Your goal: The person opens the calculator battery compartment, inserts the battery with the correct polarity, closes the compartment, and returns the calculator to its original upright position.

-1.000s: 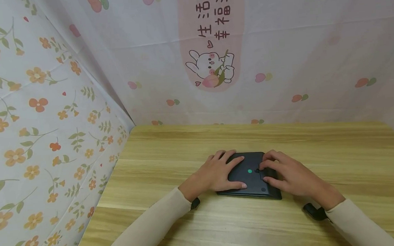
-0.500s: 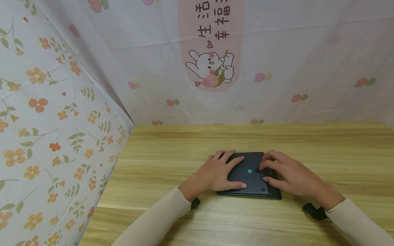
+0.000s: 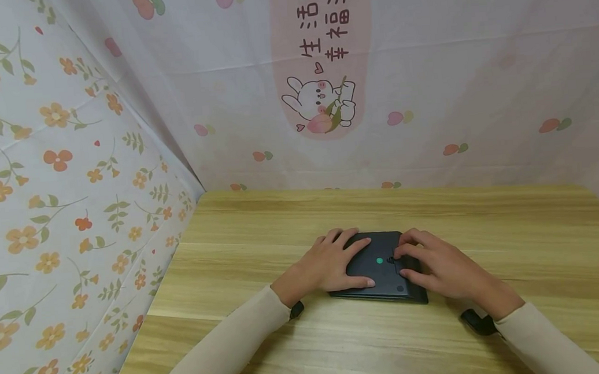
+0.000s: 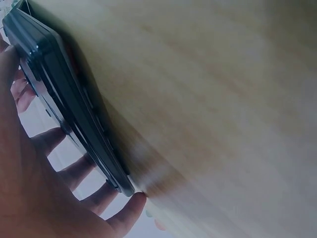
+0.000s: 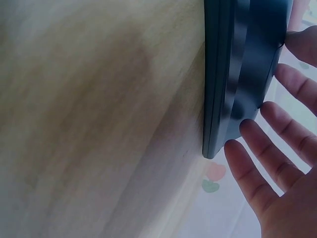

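A dark calculator (image 3: 381, 274) lies back side up on the wooden table, with a green round sticker (image 3: 379, 261) and a small ridged latch (image 3: 390, 260) on its back. My left hand (image 3: 331, 263) rests spread over its left part, thumb and index finger lying on the back. At the right end, my right hand (image 3: 438, 267) touches the battery cover (image 3: 402, 264); its index fingertip sits by the latch and its thumb tip lower down. In the right wrist view, the fingertips meet the calculator's (image 5: 247, 64) edge. Keys show along the underside in the left wrist view.
The wooden table (image 3: 261, 230) reaches back to a hanging cloth (image 3: 427, 74) printed with a rabbit and hearts. A flower-patterned cloth (image 3: 73, 226) hangs on the left. Dark straps with camera mounts (image 3: 478, 321) sit at the wrists.
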{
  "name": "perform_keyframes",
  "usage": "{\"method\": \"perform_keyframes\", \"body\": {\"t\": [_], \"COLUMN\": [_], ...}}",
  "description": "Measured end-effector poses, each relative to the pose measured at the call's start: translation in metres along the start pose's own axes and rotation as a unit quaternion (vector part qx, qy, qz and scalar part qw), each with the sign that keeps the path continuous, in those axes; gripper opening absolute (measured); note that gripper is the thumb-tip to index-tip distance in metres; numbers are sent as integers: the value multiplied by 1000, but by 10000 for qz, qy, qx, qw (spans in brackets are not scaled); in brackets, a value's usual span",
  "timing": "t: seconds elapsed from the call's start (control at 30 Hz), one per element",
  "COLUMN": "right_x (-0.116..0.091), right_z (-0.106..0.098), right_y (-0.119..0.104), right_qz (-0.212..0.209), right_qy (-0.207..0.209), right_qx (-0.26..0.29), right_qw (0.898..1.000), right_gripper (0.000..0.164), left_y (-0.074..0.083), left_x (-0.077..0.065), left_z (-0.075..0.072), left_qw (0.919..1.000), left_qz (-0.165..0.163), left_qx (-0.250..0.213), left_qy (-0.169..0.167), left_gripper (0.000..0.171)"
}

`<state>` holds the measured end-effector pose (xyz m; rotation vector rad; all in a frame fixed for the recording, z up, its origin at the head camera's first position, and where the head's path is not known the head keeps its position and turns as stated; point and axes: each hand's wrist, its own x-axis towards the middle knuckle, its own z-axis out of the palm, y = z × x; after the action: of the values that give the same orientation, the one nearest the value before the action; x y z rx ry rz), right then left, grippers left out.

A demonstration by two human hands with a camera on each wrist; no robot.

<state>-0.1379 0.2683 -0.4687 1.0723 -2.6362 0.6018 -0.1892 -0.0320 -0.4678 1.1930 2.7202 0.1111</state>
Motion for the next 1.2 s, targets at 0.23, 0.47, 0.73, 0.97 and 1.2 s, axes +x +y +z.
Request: {"method": "perform_keyframes", "body": {"t": [0.23, 0.47, 0.73, 0.97, 1.2], "right_x": [0, 0, 0, 0, -1], "right_z": [0, 1, 1, 1, 0], "right_y": [-1, 0, 0, 0, -1], "right_qz": [3, -11, -30, -4, 94], "right_qy": [11, 18, 26, -9, -64], "right_qx": [35, 8, -8, -35, -24], "right_qw": [10000, 10000, 10000, 10000, 9999], "right_gripper": [28, 27, 27, 26, 26], "left_y": [1, 1, 0, 1, 1], "left_x": [-1, -1, -1, 0, 0], "left_z": [-1, -1, 0, 0, 0], "left_qw": [10000, 10000, 10000, 10000, 10000], "left_qz": [2, 10, 19, -11, -14], "left_qx": [25, 0, 4, 24, 32], "left_qy": [22, 36, 40, 28, 6], "left_gripper": [93, 93, 93, 93, 93]}}
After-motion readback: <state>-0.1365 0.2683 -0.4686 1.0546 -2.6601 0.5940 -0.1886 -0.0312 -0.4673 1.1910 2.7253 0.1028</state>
